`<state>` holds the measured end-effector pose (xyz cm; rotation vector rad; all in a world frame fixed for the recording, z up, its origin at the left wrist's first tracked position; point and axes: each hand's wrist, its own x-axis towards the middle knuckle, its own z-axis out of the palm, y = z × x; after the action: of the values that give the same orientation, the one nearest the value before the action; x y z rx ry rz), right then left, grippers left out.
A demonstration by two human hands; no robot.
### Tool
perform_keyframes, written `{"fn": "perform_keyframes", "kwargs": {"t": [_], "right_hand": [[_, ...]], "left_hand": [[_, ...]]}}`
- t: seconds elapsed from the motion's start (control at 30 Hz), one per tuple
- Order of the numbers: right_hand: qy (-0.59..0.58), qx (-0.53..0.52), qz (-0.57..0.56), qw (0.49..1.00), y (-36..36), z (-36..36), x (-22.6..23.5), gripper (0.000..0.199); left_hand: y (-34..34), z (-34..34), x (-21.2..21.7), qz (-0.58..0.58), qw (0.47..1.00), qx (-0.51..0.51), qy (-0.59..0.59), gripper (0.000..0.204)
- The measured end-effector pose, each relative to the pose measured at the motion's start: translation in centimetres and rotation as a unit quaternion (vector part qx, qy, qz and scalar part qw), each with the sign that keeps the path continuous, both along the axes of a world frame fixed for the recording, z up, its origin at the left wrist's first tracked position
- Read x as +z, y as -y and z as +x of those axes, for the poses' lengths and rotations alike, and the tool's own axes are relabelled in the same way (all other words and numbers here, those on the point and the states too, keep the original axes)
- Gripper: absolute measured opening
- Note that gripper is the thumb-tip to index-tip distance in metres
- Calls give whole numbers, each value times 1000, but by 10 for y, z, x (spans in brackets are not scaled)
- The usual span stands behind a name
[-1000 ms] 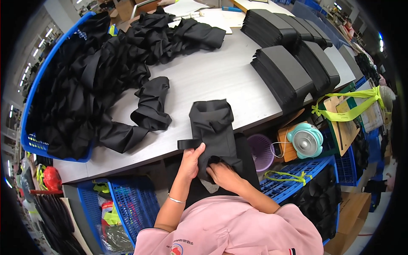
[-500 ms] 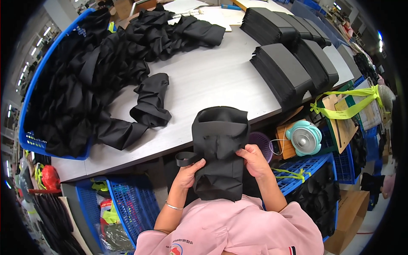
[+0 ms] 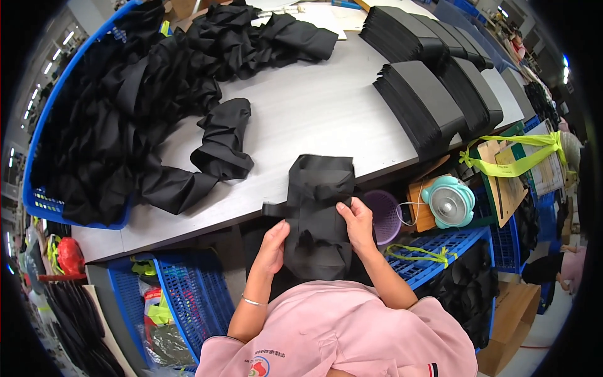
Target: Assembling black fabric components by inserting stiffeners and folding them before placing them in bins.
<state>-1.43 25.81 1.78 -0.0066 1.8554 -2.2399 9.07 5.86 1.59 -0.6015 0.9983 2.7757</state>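
Observation:
A black fabric piece (image 3: 317,229), creased across its front and shaped somewhat like a flat pouch, is held up at the table's near edge, over my lap. My left hand (image 3: 274,242) grips its left edge, thumb in front and the other fingers mostly hidden behind. A short black strap (image 3: 275,210) sticks out from that side, just above my left thumb. On the opposite edge, my right hand (image 3: 357,225) pinches the fabric with the thumb on the front face.
Crumpled black fabric pieces (image 3: 125,119) spill from a blue crate (image 3: 28,182) onto the white table (image 3: 301,107). Neat black stacks (image 3: 424,97) stand at the right. Below are a purple basket (image 3: 384,217), a teal fan (image 3: 448,201) and more blue crates (image 3: 195,301).
The fabric piece has flattened at its top, where an opening showed before. Both hands have shifted slightly up and left with it, and the strap's loop now points out straighter.

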Motion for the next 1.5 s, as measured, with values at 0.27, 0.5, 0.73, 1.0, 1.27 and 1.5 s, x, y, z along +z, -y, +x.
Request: {"fn": "perform_keyframes", "kwargs": {"t": [0.27, 0.5, 0.73, 1.0, 1.27, 1.5], "right_hand": [[41, -29, 69, 996, 1, -6, 2, 15], [-120, -189, 114, 968, -16, -30, 41, 25], [-312, -47, 396, 862, -10, -107, 36, 23], [-315, -56, 427, 846, 8, -119, 14, 5], [-254, -75, 424, 866, 22, -131, 4, 11], [-284, -142, 438, 841, 24, -129, 0, 10]], "left_hand": [[-16, 67, -22, -15, 995, -97, -29, 39], [-24, 66, -34, -60, 987, 65, 134, 12], [-28, 56, -20, -91, 981, 88, 148, 12], [-24, 56, -25, -134, 977, 75, 146, 20], [-18, 56, 2, -247, 956, -34, 152, 23], [-36, 55, 33, -194, 965, 11, 174, 27]]}}
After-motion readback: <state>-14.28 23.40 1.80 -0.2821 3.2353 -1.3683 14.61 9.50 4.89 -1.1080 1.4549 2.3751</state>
